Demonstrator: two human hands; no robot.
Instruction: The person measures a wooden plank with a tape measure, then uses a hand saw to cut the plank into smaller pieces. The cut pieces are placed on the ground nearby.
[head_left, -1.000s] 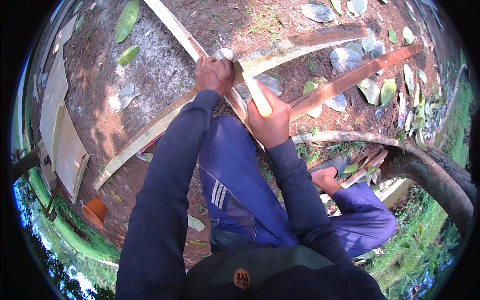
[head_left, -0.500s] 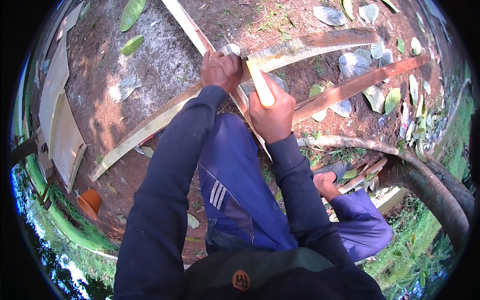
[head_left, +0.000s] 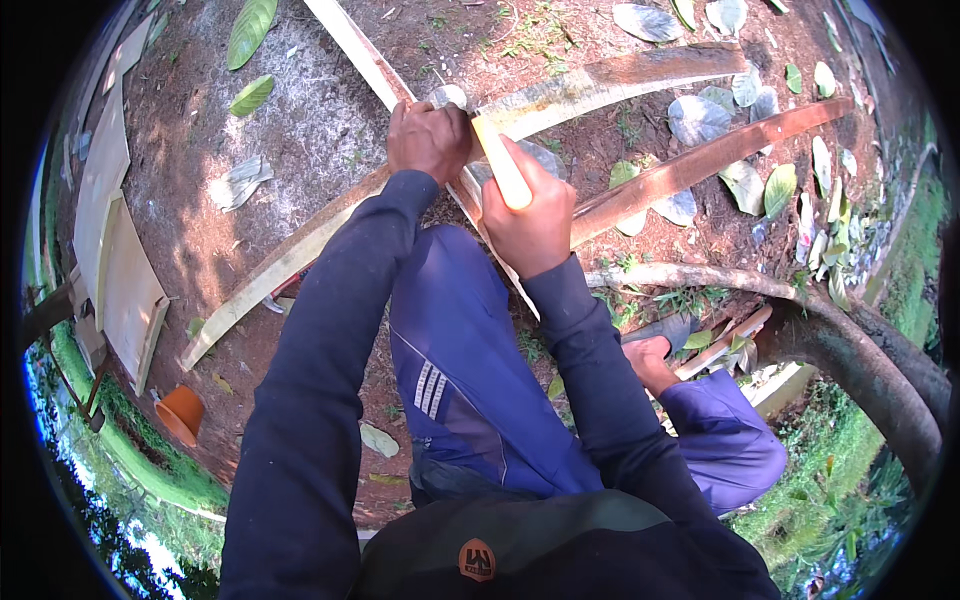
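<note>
1. The right grip point(head_left: 530, 210) is closed around a yellow handle point(head_left: 503, 165); the tool's working end is hidden.
2. Left of it, the left grip point(head_left: 430, 140) curls tightly over the narrow strip point(head_left: 362, 55), where it crosses the long board point(head_left: 600, 88).
3. Work appears under way at this crossing; I cannot tell what is finished there.
4. Right of the right grip lies the brown board point(head_left: 710, 170), apparently unheld.
</note>
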